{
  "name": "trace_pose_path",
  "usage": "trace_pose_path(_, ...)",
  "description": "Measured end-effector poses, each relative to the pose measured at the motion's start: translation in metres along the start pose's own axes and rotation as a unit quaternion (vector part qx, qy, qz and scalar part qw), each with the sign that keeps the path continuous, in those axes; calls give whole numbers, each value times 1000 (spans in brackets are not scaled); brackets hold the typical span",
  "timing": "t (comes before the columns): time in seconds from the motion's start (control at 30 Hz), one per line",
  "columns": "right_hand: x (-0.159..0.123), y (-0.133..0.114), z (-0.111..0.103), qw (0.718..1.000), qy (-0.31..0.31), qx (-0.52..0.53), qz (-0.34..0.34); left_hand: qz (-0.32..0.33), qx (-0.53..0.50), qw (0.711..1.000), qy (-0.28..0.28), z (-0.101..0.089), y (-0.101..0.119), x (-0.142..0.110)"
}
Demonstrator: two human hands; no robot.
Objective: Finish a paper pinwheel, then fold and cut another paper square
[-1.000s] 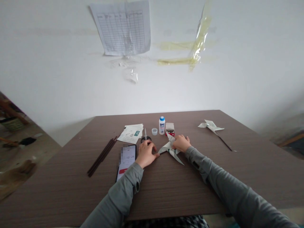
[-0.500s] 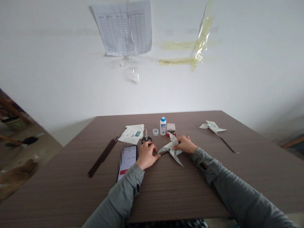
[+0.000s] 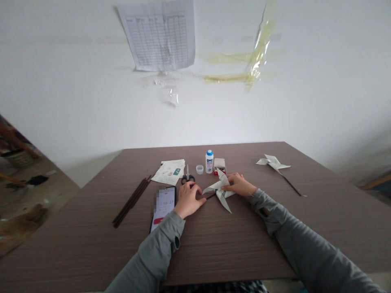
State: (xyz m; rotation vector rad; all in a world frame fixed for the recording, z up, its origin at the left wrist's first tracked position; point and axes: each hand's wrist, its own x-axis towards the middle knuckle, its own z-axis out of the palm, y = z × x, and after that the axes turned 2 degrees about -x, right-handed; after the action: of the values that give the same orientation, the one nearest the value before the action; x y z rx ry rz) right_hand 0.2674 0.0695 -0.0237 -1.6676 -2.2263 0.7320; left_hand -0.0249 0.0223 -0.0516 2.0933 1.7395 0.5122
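A paper pinwheel [image 3: 220,190] lies on the brown table [image 3: 214,240] in front of me. My right hand [image 3: 238,185] presses its fingers together on the pinwheel's centre. My left hand [image 3: 188,199] is curled closed, pinching the end of a thin dark stick [image 3: 210,196] that runs under the pinwheel. Both sleeves are grey.
A phone [image 3: 163,207] lies left of my left hand, with a bundle of dark sticks [image 3: 132,200] further left. Scissors [image 3: 187,176], printed paper sheets [image 3: 170,171], a small cap [image 3: 199,169], a glue bottle [image 3: 209,161] and a red-and-white box [image 3: 219,164] stand behind. A second pinwheel [image 3: 273,163] lies at the right.
The pinwheel has turned slightly and shifted under my right hand, and the dark stick now shows between my two hands. My left hand stays in place.
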Motion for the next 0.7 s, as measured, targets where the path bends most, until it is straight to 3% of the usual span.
trace_pose_path(0.7, 3, 0, 8, 999, -4, -26, 31, -18, -9, 1000, -7, -1, 4, 0)
